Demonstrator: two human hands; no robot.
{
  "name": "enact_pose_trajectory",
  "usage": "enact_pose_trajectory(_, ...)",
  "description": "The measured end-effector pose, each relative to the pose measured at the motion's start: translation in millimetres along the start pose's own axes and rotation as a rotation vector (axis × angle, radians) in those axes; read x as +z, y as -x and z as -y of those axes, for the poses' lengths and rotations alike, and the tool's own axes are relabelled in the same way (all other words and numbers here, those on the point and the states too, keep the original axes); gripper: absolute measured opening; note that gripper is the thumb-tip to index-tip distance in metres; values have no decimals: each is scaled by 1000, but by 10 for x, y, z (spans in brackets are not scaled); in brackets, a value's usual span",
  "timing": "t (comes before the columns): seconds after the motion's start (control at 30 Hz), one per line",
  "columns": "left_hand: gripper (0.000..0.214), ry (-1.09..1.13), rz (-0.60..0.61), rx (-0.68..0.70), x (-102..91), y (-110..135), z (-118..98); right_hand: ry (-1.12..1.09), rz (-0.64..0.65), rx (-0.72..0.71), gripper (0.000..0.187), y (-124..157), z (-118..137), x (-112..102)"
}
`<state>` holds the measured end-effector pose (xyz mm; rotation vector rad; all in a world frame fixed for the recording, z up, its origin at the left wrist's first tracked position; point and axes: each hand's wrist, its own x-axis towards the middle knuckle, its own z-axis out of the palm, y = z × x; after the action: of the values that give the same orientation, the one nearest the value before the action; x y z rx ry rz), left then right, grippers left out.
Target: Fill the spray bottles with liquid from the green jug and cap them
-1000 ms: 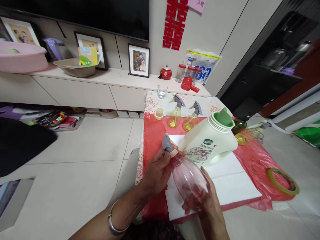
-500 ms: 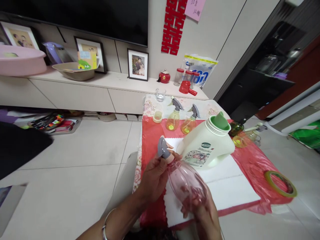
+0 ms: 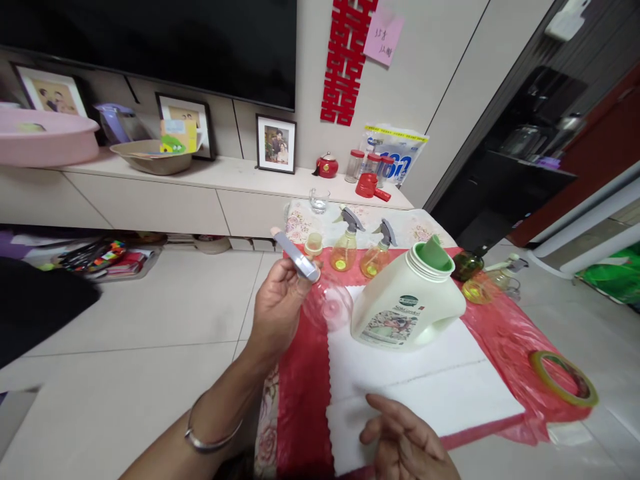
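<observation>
My left hand (image 3: 281, 300) is closed around the neck of a clear pink spray bottle (image 3: 327, 307) with a grey spray head (image 3: 296, 255). The bottle is held tilted above the left part of the table, its base turned away from me. My right hand (image 3: 405, 437) holds nothing; its fingers are loosely bent and apart over the white sheet (image 3: 425, 380) near the front edge. Between and beyond the hands stands a large pale green jug (image 3: 400, 313) with a green pouring spout and no cap on it.
Behind the jug stand two yellow spray bottles (image 3: 344, 252) and a small cap (image 3: 314, 244). At the right are another spray bottle (image 3: 479, 289), a dark bottle (image 3: 467, 265) and a tape roll (image 3: 564, 379). A glass cup (image 3: 319, 200) sits at the table's back edge.
My right hand has let go of the spray bottle's body and drawn away from it. My left hand has lifted the bottle up and left, swinging its base away from me.
</observation>
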<state>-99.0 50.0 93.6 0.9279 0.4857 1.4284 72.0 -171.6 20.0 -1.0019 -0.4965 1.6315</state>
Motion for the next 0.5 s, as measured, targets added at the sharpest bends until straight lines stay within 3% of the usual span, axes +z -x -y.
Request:
enact_pose_trajectory(0.13, 22, -252, 70, 161, -39, -372, 395, 121, -144, -122, 61, 129, 196, -205)
enact_pose_trajectory(0.27, 28, -458, 87, 175, -89, -555, 864, 321, -480, -301, 61, 120, 504, -488)
enact_pose_trajectory(0.37, 35, -580, 74, 156, -149, -602, 1096, 414, -713, -426, 57, -1, 823, -879)
enact_pose_trajectory(0.5, 50, -636, 82, 174, -223, -605, 1202, 484, -983, -569, 43, -280, 1275, -1558)
